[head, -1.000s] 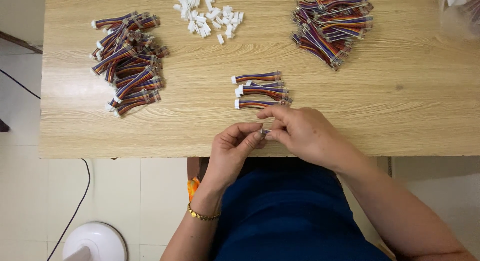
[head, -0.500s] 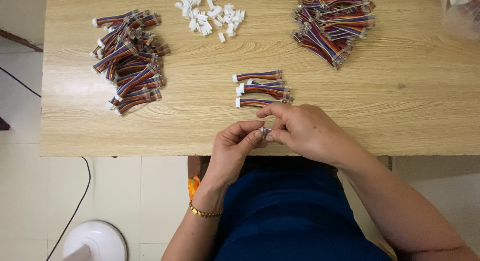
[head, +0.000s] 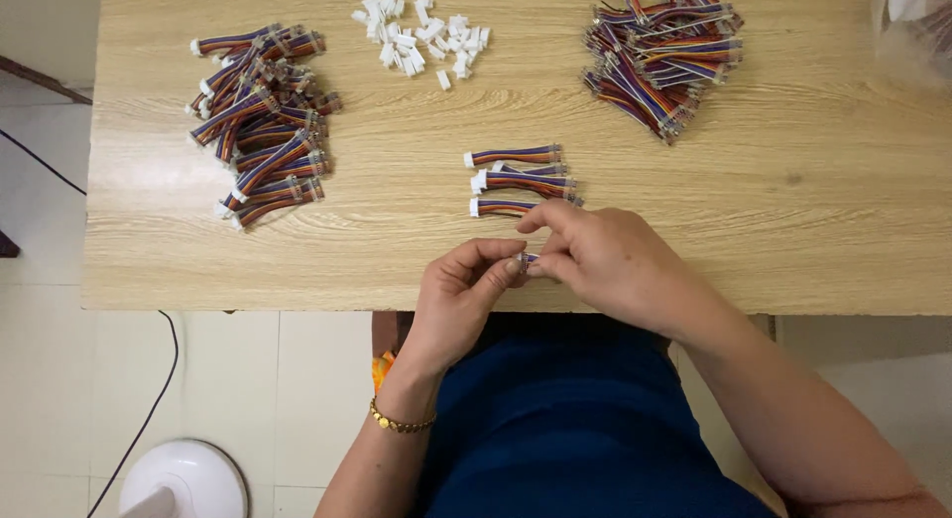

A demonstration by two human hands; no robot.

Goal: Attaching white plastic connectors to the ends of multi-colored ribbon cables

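Both hands' fingers pinch one short rainbow cable between left hand and right hand; a clear plastic bag lies far beyond the right fingers on the table.

The scene is evenly and brightly lit by soft, diffuse light with no strong direction. The pale wood-grain desk shows its grain crisply, and only thin, faint shadows lie under the bundles of rainbow-coloured ribbon wires and the small white plastic connectors. A soft shadow sits beneath the left hand and the right hand near the desk's front edge. A clear plastic bag at the upper right corner catches mild glare. Focus is sharp across the desk; the tiny piece between the fingers is too small to resolve. The desk's edges bow slightly, a wide-lens distortion.
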